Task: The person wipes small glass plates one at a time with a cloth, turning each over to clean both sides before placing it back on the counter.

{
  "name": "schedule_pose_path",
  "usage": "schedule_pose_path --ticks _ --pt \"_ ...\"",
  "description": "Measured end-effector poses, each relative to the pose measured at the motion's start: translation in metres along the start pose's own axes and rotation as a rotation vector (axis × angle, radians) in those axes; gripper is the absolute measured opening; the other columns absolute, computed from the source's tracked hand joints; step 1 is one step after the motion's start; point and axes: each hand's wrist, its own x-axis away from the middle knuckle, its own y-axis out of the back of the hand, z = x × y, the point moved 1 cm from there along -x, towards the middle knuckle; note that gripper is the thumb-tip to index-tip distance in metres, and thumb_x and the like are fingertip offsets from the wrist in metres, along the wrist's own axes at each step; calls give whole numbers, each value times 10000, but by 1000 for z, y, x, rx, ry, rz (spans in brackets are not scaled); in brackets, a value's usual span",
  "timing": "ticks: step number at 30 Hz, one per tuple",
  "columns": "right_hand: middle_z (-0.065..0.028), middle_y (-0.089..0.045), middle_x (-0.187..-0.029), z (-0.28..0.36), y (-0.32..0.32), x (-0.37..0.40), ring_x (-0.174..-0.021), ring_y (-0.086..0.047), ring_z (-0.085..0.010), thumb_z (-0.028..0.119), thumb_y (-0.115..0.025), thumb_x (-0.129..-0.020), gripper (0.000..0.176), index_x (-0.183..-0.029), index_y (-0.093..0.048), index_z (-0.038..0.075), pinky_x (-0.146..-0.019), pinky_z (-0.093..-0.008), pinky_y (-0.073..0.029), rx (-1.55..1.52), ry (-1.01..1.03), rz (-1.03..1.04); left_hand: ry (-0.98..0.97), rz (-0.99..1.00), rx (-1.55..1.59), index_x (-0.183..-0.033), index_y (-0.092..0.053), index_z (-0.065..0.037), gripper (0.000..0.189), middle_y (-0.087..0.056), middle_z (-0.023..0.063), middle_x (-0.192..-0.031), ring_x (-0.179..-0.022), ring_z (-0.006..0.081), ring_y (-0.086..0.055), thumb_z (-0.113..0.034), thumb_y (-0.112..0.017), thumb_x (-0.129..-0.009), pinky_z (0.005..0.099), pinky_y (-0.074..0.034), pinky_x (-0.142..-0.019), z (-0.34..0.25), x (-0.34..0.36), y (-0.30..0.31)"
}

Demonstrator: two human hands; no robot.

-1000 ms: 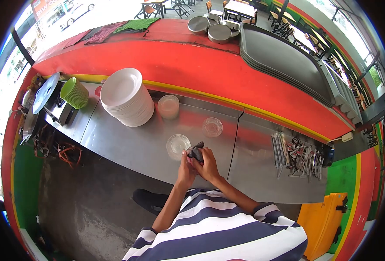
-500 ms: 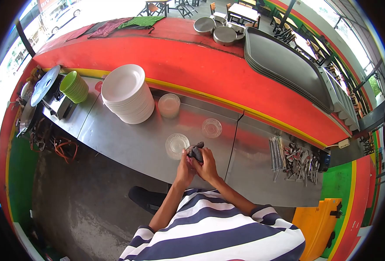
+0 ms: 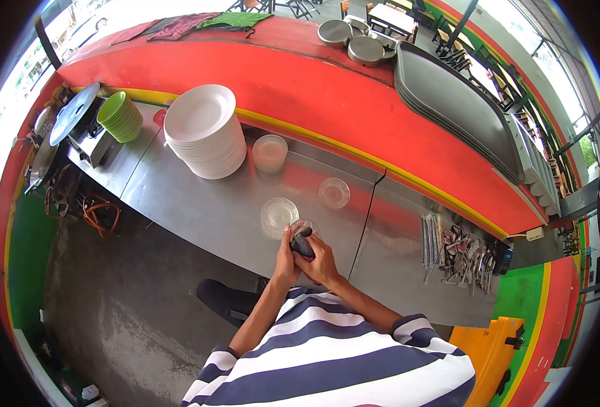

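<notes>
A dark grey cloth [image 3: 302, 244] is bunched between my hands, over the front part of the steel counter. My left hand [image 3: 286, 260] is closed on its left side, and my right hand [image 3: 322, 261] wraps it from the right. Part of a clear glass dish [image 3: 305, 226] shows behind the cloth, at my fingertips. Just beyond my left fingertips lies a clear glass dish or small stack of them [image 3: 279, 217]. Farther back, a single clear dish [image 3: 334, 193] rests on the counter, and a stack of clear dishes [image 3: 270, 154] stands near the wall.
White plates [image 3: 205, 136] are stacked tall at the back left, with green bowls [image 3: 120, 117] beyond them. Cutlery [image 3: 466, 254] is spread on the right of the steel counter [image 3: 198, 207]. Grey trays [image 3: 456, 112] and metal pans [image 3: 366, 49] sit on the red ledge.
The view has shifted slightly, so the counter items sit a little higher in it. My hands have turned the cloth a little, and more of the glass dish behind it shows.
</notes>
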Motion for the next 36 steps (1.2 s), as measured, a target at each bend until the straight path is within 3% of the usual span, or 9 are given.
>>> schedule_pose_path --ticks 5,9,15,18,20,26,30,32,36 --pt "-164 -603 -920 -2 8 -25 -851 -607 -366 120 -754 -745 316 -1010 -631 2 -739 -425 -495 102 37 -131 87 94 -123 -1370 -512 -145 619 -658 106 -1181 -1014 241 -668 -620 -317 -1024 433 -542 -887 3 -1 11" --pt "-148 -610 -975 -8 13 -35 -921 -605 -346 209 -773 -780 390 -1081 -625 9 -799 -430 -502 118 43 -83 115 153 -241 -1398 -493 -157 674 -658 98 -1196 -1021 252 -672 -661 -269 -1010 453 -534 -896 -10 -5 13" --pt "-150 -615 -973 -3 9 -39 -920 -611 -347 236 -776 -793 399 -1086 -623 12 -803 -428 -501 26 35 -47 75 84 -200 -1422 -490 -176 621 -691 63 -1058 -987 220 -672 -617 -292 -1033 443 -530 -880 -33 5 -1" --pt "-157 -619 -979 -4 0 -34 -907 -621 -348 278 -793 -784 439 -1085 -622 9 -800 -426 -505 -19 9 1 90 118 -227 -1453 -456 -183 614 -671 79 -1141 -1040 228 -660 -604 -294 -1037 446 -519 -913 -35 9 17" --pt "-163 -622 -985 -4 -7 -33 -895 -628 -350 310 -807 -773 477 -1088 -621 5 -797 -427 -507 -51 -39 61 73 17 -240 -1453 -447 -160 640 -667 112 -1163 -1056 264 -658 -611 -287 -1028 456 -523 -917 -36 18 22" --pt "-177 -637 -1062 2 -26 -27 -984 -649 -359 352 -822 -760 562 -1166 -604 30 -877 -426 -520 -104 -59 138 71 -37 -254 -1454 -438 -138 619 -626 139 -1243 -1117 281 -634 -568 -293 -1033 459 -523 -933 -53 28 37" --pt "-185 -611 -1154 13 -19 -25 -1085 -624 -357 319 -840 -741 620 -1231 -576 47 -951 -416 -503 -143 -70 257 3 12 -244 -1445 -462 -116 620 -597 104 -1327 -1209 272 -597 -564 -333 -1037 445 -466 -1050 -56 20 31" --pt "-182 -586 -1210 22 -11 -29 -1131 -602 -349 299 -851 -727 650 -1254 -565 48 -973 -412 -492 -182 -69 365 34 19 -219 -1431 -476 -95 626 -594 129 -1334 -1230 283 -586 -559 -337 -1035 439 -449 -1078 -62 18 29" --pt "-158 -552 -1251 27 -12 -25 -1191 -563 -335 218 -849 -723 642 -1275 -563 57 -995 -410 -478 -148 -44 384 49 76 -106 -1459 -422 -88 687 -557 207 -1353 -1276 334 -544 -595 -389 -996 472 -423 -1106 -67 12 32"
